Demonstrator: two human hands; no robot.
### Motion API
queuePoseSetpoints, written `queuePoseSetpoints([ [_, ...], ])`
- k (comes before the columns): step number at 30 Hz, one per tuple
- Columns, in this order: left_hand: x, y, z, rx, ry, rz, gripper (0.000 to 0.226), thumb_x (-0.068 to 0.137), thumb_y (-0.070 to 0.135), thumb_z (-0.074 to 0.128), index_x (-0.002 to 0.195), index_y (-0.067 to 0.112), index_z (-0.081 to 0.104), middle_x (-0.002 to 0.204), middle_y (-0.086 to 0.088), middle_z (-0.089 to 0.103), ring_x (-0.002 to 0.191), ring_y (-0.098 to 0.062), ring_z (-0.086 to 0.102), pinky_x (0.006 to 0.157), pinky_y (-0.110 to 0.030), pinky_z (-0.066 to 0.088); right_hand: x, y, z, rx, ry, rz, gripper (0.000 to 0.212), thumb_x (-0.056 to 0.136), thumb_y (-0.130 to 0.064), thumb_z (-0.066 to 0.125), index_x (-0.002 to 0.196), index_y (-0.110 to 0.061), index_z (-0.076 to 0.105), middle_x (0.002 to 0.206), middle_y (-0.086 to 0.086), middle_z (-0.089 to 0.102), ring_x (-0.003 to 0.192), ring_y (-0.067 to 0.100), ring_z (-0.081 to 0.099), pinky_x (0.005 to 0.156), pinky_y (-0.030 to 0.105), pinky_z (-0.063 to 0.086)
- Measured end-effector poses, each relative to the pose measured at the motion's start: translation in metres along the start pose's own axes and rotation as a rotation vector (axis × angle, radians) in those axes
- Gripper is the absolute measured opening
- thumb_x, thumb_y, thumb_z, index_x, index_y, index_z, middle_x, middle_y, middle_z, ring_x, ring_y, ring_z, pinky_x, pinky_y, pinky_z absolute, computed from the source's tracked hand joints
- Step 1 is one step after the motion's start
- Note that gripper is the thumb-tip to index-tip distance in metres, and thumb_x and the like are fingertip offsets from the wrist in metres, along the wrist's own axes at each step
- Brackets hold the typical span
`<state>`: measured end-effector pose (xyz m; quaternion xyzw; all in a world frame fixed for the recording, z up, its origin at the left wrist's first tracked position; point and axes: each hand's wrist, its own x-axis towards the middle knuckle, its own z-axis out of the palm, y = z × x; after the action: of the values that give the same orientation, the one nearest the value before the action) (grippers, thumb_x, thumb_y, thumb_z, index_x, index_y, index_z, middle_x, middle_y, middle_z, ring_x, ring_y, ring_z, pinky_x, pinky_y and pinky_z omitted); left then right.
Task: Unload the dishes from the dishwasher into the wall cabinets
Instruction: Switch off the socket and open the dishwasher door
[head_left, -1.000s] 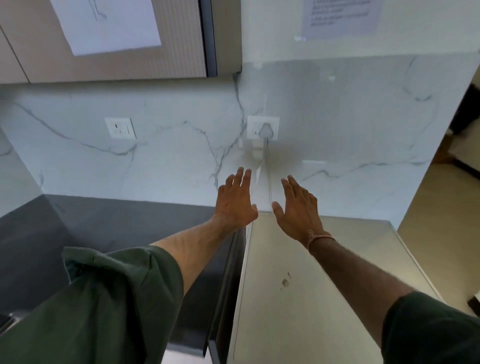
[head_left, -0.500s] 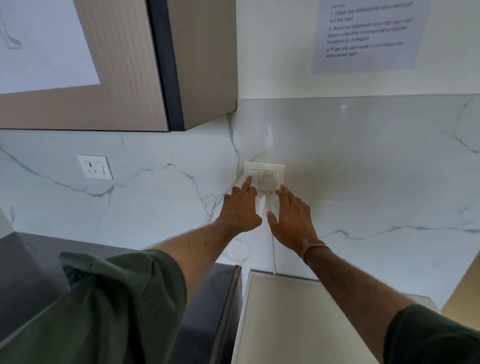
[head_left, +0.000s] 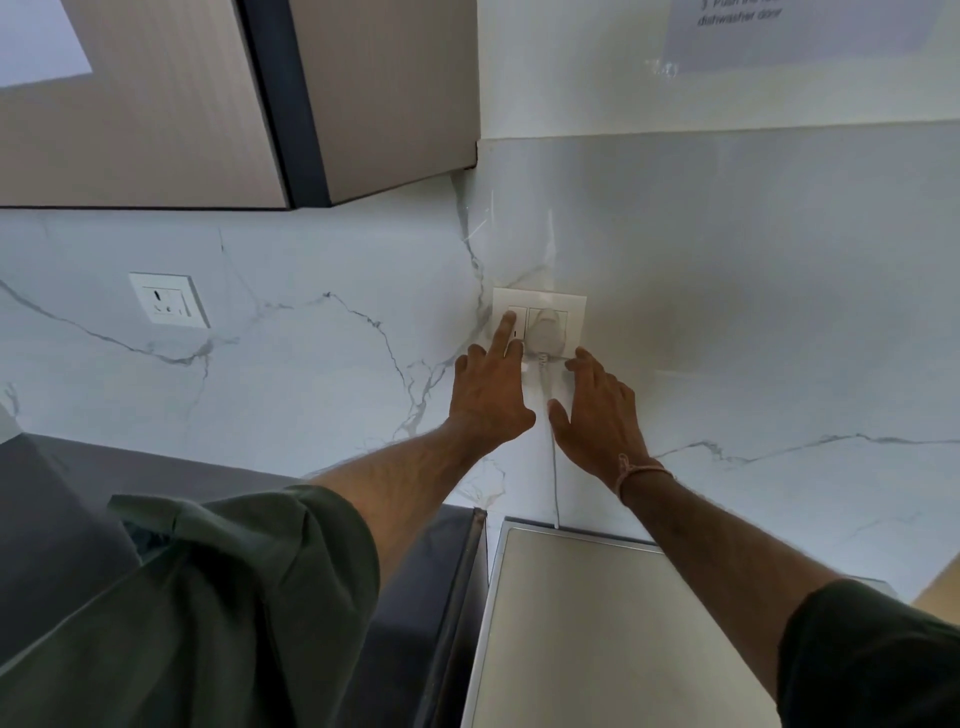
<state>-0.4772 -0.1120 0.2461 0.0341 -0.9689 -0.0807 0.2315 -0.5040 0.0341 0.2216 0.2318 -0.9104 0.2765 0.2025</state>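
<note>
Your left hand (head_left: 491, 400) reaches up to the white switch plate (head_left: 538, 318) on the marble wall (head_left: 322, 364), its forefinger stretched out with the tip on the left switch (head_left: 514, 325); the other fingers are loosely spread and it holds nothing. Your right hand (head_left: 602, 415) lies just to the right, palm toward the wall, fingers spread and empty, its fingertips near the lower right corner of the plate. Between the two hands a white plug (head_left: 545, 330) sits in the right half of the plate, and its cord (head_left: 555, 467) runs straight down the wall to the far edge of the pale appliance top (head_left: 597, 623) below. The wall cabinet (head_left: 208, 104) hangs up and to the left, door shut. A second socket (head_left: 169, 301) sits further left on the wall. No dishes or dishwasher racks are in view.
</note>
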Motion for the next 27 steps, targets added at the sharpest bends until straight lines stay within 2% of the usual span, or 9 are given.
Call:
queuePoseSetpoints([
  [3,-0.002,0.004,-0.007,-0.021,-0.075,-0.005,0.093,0.075,0.037,0.076,0.15,0.018,0.026,0.166,0.0,-0.002,0.133,-0.033,0.034,0.11,-0.047,0.032,-0.008,-0.005,-0.006,-0.017,-0.023,0.002,0.058,0.091,-0.029,0.062,0.141,-0.014,0.037,0.149,0.008,0.041,0.131,0.03,0.046,0.115,0.044,0.028],
  [7,-0.008,0.008,-0.018,-0.026,-0.122,-0.032,0.092,0.078,0.043,0.073,0.151,0.018,0.023,0.165,-0.006,0.008,0.141,-0.036,0.027,0.115,-0.055,0.027,-0.025,-0.01,-0.014,-0.055,-0.062,0.018,0.058,0.092,-0.032,0.061,0.141,-0.015,0.036,0.151,0.008,0.038,0.132,0.031,0.045,0.115,0.046,0.028],
  [9,-0.022,0.01,-0.021,-0.023,-0.146,-0.043,0.09,0.077,0.043,0.073,0.15,0.018,0.024,0.164,-0.007,0.011,0.141,-0.036,0.027,0.115,-0.054,0.028,-0.038,-0.012,-0.018,-0.09,-0.087,0.031,0.058,0.093,-0.034,0.058,0.142,-0.015,0.036,0.156,0.008,0.032,0.135,0.032,0.042,0.115,0.047,0.026],
  [13,-0.061,0.014,-0.027,-0.005,-0.201,-0.056,0.086,0.074,0.033,0.071,0.148,0.014,0.031,0.166,-0.008,0.004,0.144,-0.037,0.023,0.115,-0.052,0.03,-0.072,-0.015,-0.032,-0.147,-0.122,0.055,0.061,0.094,-0.035,0.055,0.146,-0.014,0.033,0.161,0.01,0.022,0.14,0.032,0.036,0.116,0.048,0.025],
  [17,-0.111,0.024,-0.034,-0.035,-0.234,-0.049,0.087,0.074,0.028,0.07,0.149,0.013,0.029,0.166,-0.009,0.0,0.145,-0.036,0.022,0.115,-0.05,0.03,-0.118,-0.023,-0.049,-0.173,-0.151,0.078,0.062,0.094,-0.036,0.053,0.149,-0.014,0.031,0.162,0.01,0.018,0.141,0.032,0.034,0.115,0.048,0.025],
  [27,-0.252,0.066,-0.035,-0.085,-0.252,0.027,0.087,0.086,0.04,0.066,0.155,0.016,0.019,0.165,-0.011,0.002,0.148,-0.036,0.016,0.118,-0.051,0.023,-0.266,-0.034,-0.081,-0.206,-0.217,0.161,0.066,0.096,-0.038,0.052,0.152,-0.016,0.024,0.164,0.008,0.012,0.144,0.03,0.028,0.117,0.049,0.022],
])
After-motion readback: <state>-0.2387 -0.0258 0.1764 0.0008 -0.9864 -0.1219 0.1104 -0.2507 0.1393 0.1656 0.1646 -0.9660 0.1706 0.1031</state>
